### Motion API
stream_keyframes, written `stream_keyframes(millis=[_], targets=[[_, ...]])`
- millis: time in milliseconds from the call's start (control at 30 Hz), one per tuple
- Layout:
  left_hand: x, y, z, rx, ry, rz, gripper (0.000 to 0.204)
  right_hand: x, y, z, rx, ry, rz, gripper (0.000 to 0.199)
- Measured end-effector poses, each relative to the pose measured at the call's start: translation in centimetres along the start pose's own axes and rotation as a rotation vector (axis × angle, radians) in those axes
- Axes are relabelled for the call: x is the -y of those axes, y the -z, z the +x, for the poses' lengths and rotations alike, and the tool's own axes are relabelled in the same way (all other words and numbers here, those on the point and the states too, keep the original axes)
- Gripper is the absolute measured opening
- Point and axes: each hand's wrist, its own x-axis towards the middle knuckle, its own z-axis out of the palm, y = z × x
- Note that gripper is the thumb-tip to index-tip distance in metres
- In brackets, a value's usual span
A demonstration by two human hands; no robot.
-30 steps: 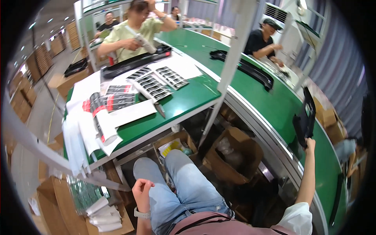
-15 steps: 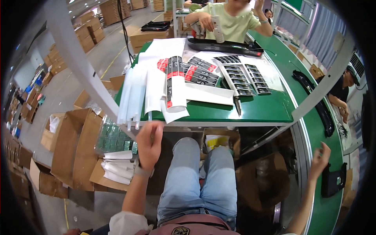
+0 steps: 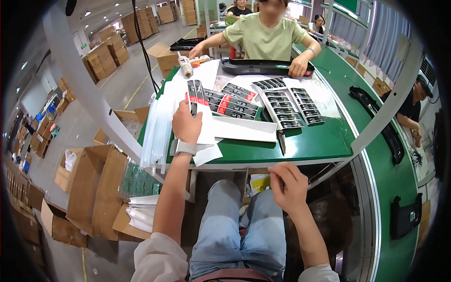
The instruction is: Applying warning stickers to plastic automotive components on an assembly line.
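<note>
My left hand (image 3: 187, 123) is over the left part of the green table, its fingers closed on a curled white label sheet (image 3: 196, 90) with black and red printed strips. The palm hides the sheet's lower part. Beside it lie more black and red label sheets (image 3: 237, 101). My right hand (image 3: 290, 184) hovers in front of the table edge, above my right thigh. Its fingers are loosely bent and apart, with nothing visible in them. Nearest to it on the table are a pointed dark blade-like tool (image 3: 282, 142) and a sheet of black labels (image 3: 283, 109).
Bundled translucent tubes (image 3: 152, 134) lie at the table's left edge, beside a white tray (image 3: 244, 129). Across the table, a person handles a long black housing (image 3: 263, 67) and a glue gun (image 3: 186, 67). Metal posts (image 3: 387, 103) flank me. Cardboard boxes (image 3: 96, 188) stand left.
My left hand has risen onto the label sheet, which has shifted. My right hand has swung inward from the far right. The person opposite has lowered the glue gun to the table's left corner.
</note>
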Motion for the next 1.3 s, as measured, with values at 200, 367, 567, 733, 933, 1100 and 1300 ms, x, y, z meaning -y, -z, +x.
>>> stream_keyframes(millis=[200,367,567,733,933,1100,1300], targets=[[-6.1,5.0,-5.3,0.416,-0.045,-0.799,0.039,1.7,0.0,3.0,-0.068,-0.132,0.172,0.023],[-10.1,8.9,-9.8,0.663,-0.253,-0.86,0.033,3.7,0.2,5.7,-0.065,0.151,-0.006,0.034],[-11.1,9.8,-11.3,0.7,-0.439,-0.723,0.03,4.4,0.5,3.7,-0.059,0.065,0.004,0.033],[-10.9,9.8,-12.0,0.68,-0.529,-0.696,0.029,4.3,0.7,2.6,-0.05,-0.061,0.119,0.029],[-10.6,9.6,-12.5,0.7,-0.475,-0.724,0.031,4.3,0.7,1.9,-0.023,-0.09,0.166,0.027],[-10.4,9.5,-12.7,0.769,-0.362,-0.762,0.031,4.6,0.5,1.9,-0.073,-0.042,0.075,0.029],[-10.3,9.0,-13.6,0.918,0.177,-1.126,0.018,3.0,-0.1,0.5,-0.099,0.225,-0.131,0.03]])
